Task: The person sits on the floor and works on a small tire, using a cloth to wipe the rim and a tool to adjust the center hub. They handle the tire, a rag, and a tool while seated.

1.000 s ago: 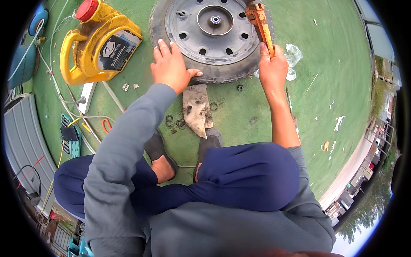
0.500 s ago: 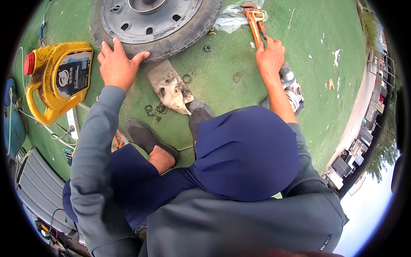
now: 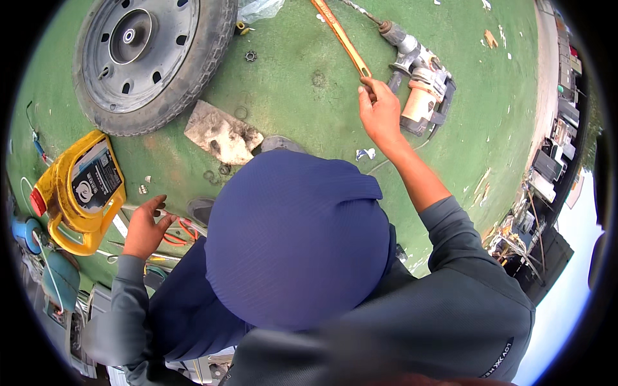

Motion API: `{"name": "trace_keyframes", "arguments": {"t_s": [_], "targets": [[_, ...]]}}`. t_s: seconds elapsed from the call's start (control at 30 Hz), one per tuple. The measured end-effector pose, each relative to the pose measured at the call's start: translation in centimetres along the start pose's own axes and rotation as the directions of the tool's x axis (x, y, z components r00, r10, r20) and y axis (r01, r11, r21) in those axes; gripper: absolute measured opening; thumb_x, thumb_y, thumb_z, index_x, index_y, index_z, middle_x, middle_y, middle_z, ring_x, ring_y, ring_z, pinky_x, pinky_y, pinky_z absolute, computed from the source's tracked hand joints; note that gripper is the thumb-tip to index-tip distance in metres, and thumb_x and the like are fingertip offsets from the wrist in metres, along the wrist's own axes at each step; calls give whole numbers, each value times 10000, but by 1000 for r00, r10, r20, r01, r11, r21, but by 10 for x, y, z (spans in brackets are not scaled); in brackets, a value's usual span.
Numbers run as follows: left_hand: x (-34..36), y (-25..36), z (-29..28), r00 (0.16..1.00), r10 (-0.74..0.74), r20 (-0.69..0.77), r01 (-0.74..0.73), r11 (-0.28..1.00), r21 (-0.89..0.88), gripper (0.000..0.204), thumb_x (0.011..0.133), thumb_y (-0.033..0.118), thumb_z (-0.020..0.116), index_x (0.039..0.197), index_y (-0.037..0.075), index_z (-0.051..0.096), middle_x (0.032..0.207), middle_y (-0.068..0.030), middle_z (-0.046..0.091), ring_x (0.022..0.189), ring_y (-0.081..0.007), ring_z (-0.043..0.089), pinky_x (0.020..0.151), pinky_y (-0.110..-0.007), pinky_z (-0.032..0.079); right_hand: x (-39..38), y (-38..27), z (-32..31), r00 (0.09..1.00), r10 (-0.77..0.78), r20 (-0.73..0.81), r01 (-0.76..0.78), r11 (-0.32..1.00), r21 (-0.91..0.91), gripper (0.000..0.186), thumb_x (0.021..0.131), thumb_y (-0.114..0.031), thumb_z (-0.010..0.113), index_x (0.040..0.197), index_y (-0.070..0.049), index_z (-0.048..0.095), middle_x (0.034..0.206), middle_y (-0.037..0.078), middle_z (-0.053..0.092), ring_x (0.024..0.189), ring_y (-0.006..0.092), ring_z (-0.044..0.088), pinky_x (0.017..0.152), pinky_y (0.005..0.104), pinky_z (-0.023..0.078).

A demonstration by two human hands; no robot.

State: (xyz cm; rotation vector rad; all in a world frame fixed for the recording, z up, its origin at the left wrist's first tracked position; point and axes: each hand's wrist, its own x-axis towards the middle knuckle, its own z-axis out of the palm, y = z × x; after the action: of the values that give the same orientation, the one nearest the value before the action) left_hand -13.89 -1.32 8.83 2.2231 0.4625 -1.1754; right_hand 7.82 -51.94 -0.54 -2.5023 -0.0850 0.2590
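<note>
Two hands work apart: the right hand [image 3: 380, 112], upper centre, grips the orange wrench [image 3: 341, 38] by its lower end; the left hand [image 3: 147, 226], lower left, hovers open beside the yellow jug [image 3: 80, 190].

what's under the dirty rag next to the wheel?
The grey rag lies flat on the green mat, beside the wheel. Only mat shows around its edges, with small washers just below it. Anything beneath the rag is covered.
</note>
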Motion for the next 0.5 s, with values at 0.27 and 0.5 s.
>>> {"name": "trace_keyframes", "arguments": {"t_s": [0.27,0.5], "targets": [[98,45,-49,834,-123,-538,51,988,-148,535,909,223,776,1345,-42,616,1027,-181,690,980,-286,691,877,-385,551,119,-111,100,944,-297,143,316,939,-137,392,905,-225,758,1221,-38,621,1164,179,681,1042,410,679,891,506,554],[162,57,-80,339,-195,-920,226,967,-121,794,918,427,744,1557,81,426,1491,-294,469,1389,-468,451,1168,-520,375,177,-128,144,884,-416,215,452,877,-163,594,858,-217,807,1304,1,480,1041,175,645,948,364,666,816,476,554]]}}
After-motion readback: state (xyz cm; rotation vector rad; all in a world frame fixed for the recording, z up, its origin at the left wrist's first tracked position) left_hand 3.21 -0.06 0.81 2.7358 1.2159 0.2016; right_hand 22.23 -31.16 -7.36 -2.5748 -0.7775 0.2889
